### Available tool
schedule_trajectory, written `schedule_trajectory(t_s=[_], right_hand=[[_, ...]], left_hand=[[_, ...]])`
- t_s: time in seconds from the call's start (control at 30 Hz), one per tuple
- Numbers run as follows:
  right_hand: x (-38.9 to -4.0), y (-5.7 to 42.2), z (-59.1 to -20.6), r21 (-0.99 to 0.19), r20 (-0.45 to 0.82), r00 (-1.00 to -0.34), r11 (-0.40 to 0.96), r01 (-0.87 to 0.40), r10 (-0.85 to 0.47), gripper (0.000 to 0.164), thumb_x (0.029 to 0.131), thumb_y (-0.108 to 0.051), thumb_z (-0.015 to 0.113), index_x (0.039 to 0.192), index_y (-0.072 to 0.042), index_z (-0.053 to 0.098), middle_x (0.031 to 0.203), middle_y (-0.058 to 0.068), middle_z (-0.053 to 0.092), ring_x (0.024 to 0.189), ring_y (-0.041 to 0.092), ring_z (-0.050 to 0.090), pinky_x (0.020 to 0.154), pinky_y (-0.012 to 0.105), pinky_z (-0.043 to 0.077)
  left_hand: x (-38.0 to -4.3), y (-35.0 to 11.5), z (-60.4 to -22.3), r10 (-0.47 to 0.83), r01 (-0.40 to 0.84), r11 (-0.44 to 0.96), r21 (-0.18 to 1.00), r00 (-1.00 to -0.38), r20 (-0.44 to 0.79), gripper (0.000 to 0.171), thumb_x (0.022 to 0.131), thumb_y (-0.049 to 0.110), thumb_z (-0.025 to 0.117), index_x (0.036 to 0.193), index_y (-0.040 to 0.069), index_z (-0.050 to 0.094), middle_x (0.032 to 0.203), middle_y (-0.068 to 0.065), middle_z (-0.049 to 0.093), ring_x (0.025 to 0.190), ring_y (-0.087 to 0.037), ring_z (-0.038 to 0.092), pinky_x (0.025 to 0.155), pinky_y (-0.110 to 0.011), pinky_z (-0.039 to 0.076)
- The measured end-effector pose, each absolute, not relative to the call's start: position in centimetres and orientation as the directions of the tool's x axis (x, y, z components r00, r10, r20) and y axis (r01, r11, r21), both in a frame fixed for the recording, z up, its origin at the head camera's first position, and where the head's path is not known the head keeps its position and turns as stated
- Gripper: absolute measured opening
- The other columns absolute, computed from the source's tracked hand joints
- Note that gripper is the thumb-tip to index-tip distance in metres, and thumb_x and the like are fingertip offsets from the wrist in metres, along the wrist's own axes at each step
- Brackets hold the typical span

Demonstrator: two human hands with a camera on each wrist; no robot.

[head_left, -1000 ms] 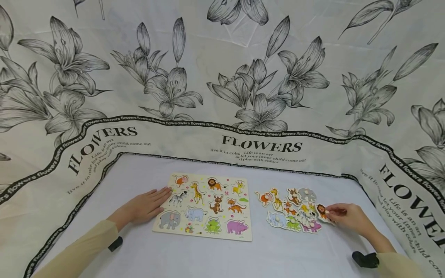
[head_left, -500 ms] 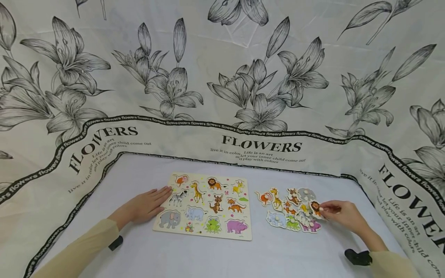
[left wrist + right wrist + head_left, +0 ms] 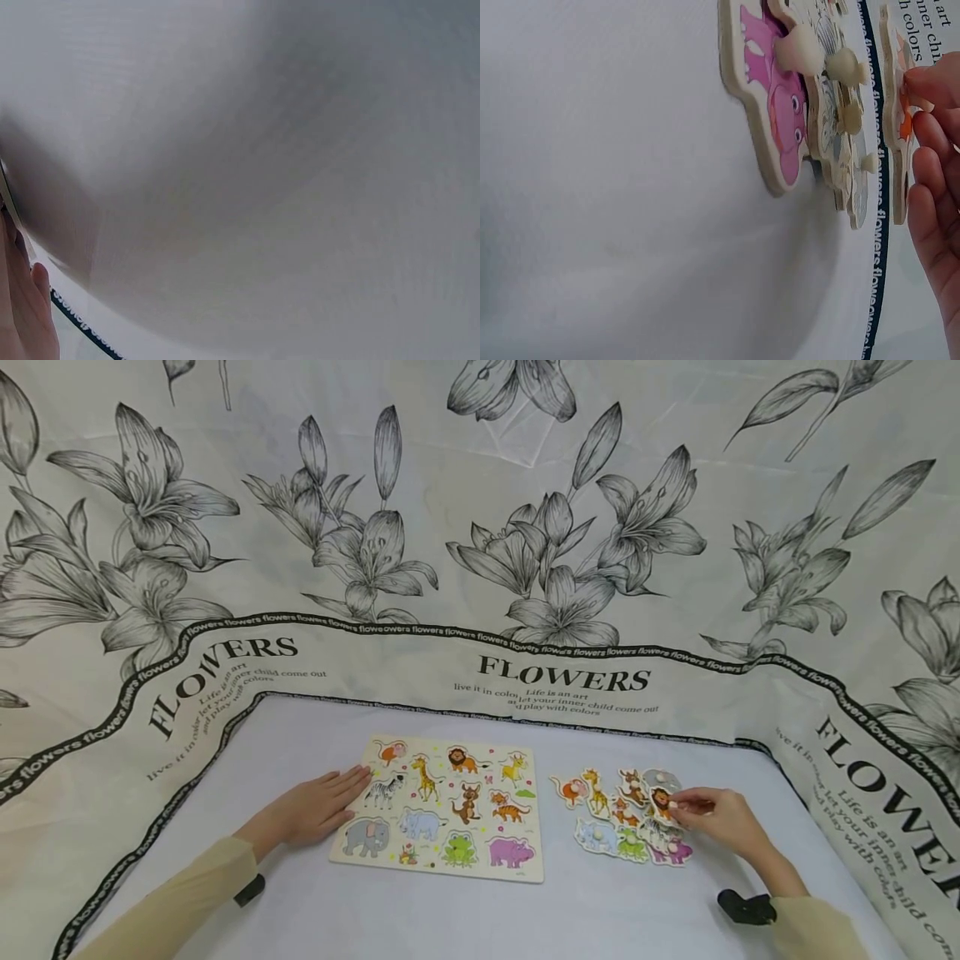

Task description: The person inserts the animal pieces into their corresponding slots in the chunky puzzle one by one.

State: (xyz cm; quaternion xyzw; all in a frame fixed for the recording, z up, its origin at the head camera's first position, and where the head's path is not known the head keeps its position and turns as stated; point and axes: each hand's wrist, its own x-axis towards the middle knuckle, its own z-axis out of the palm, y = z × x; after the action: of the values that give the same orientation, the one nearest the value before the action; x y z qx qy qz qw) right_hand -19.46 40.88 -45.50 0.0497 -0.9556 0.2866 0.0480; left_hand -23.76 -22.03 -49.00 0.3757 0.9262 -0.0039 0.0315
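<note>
My right hand point(image 3: 716, 818) pinches the lion puzzle piece point(image 3: 662, 803) by its knob and holds it over the loose pieces. In the right wrist view the lion piece point(image 3: 897, 135) hangs apart from the purple hippo piece point(image 3: 786, 112) and the others, and the fingers point(image 3: 934, 90) meet at its pale knob. With fingers straight, my left hand point(image 3: 318, 806) touches the left edge of the wooden puzzle board point(image 3: 480, 843), which bears printed animals in its recesses. Only part of the left hand point(image 3: 26, 307) shows in the left wrist view.
Right of the board lie several loose knobbed pieces, among them a giraffe point(image 3: 596, 791), a monkey point(image 3: 572, 790), a blue rhino point(image 3: 596, 835) and a frog point(image 3: 632, 842), some overlapping. A white cloth point(image 3: 420, 918) covers the table, and a flower-printed curtain point(image 3: 420, 585) rises behind.
My right hand has moved left with the lion piece, from the right edge of the loose pieces to above them. The left hand and the board have stayed in place.
</note>
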Motion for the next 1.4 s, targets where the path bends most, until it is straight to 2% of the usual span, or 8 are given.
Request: schedule_trajectory(t_s=[0.53,0.73,1.0,1.4], right_hand=[[-20.3,37.2,-45.2,-0.558,0.139,-0.985,0.814,-0.161,-0.100,0.025,0.083,-0.021,0.074,0.101,-0.003,0.073,0.082,0.003,0.069,0.068,-0.002,0.056,0.057,0.020,0.050],[-20.6,35.7,-45.1,-0.564,0.123,-0.989,0.814,-0.139,-0.084,0.023,0.083,-0.021,0.075,0.100,-0.005,0.074,0.083,0.002,0.069,0.069,0.000,0.057,0.059,0.019,0.050],[-20.9,33.4,-44.9,-0.578,0.172,-0.977,0.790,-0.202,-0.124,0.018,0.082,-0.016,0.075,0.096,-0.005,0.074,0.083,0.004,0.068,0.070,0.000,0.057,0.059,0.019,0.051],[-22.2,30.4,-44.8,-0.604,0.144,-0.978,0.769,-0.208,-0.151,0.022,0.082,-0.017,0.075,0.099,-0.003,0.073,0.079,0.004,0.069,0.064,0.004,0.056,0.054,0.020,0.049]], left_hand=[[-23.6,-22.1,-49.2,0.687,0.688,0.725,-0.009,-0.725,-0.052,0.058,0.103,0.036,0.036,0.150,0.003,0.029,0.159,-0.012,0.026,0.146,-0.029,0.027,0.119,-0.045,0.028],[-23.6,-22.0,-48.8,0.685,0.687,0.726,-0.024,-0.726,-0.058,0.058,0.103,0.036,0.037,0.150,0.003,0.029,0.158,-0.011,0.027,0.146,-0.029,0.027,0.119,-0.045,0.028],[-23.5,-21.9,-48.7,0.686,0.689,0.725,-0.013,-0.724,-0.067,0.058,0.103,0.036,0.037,0.150,0.004,0.030,0.158,-0.011,0.028,0.145,-0.029,0.028,0.118,-0.045,0.028],[-23.8,-22.1,-49.1,0.687,0.688,0.726,0.001,-0.724,-0.055,0.059,0.103,0.038,0.037,0.150,0.004,0.030,0.158,-0.010,0.027,0.146,-0.028,0.027,0.119,-0.046,0.028]])
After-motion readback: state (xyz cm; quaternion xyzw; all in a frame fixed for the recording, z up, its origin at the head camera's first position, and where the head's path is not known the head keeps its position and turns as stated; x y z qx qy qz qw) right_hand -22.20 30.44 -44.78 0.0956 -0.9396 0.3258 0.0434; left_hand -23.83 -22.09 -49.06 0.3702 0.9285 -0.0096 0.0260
